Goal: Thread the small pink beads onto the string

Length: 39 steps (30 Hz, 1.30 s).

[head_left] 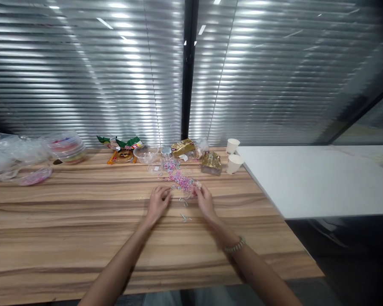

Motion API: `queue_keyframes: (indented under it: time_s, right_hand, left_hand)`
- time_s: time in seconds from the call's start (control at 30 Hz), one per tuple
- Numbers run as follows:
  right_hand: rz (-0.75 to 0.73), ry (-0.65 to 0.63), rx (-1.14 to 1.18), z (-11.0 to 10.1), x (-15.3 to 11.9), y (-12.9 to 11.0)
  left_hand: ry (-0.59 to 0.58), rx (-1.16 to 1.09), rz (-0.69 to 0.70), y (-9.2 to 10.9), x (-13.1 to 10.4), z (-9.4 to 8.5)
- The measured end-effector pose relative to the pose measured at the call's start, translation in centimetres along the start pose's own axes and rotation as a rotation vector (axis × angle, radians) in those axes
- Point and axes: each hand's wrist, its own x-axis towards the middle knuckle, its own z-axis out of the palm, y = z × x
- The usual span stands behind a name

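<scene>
Perhaps a sideways brush of the right hand point(206, 202), which pinches a pale bit point(198, 185), could scatter the small loose pieces point(181, 180) just beyond its fingertips, while whether the left hand point(158, 202), fingers bunched beside them, holds anything I cannot tell.

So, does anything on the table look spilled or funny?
Maybe the little pink and purple pieces: they lie loose in a messy heap on the striped wooden table. A few thin pale-green bits lie apart from it, closer to the person. Someone may have tipped them out on purpose, though.
</scene>
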Motion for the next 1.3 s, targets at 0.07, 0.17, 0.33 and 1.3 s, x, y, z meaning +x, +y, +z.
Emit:
queue_keyframes:
  time_s: [0.07,0.17,0.33,1.3]
  right_hand:
    - [-0.021,0.014,-0.070,0.0,-0.1,0.0]
    - [-0.059,0.010,-0.151,0.1,-0.1,0.0]
    - [-0.070,-0.024,-0.209,0.4,-0.1,0.2]
    - [-0.093,-0.308,-0.171,0.9,-0.9,-0.2]
  left_hand:
    - [-0.085,0.080,0.122,0.2,-0.2,0.2]
    - [-0.203,0.191,0.267,0.8,-0.4,0.4]
    - [-0.310,0.309,0.337,0.6,-0.5,0.9]
    - [-0.133,-0.826,-0.416,1.3,0.1,1.5]
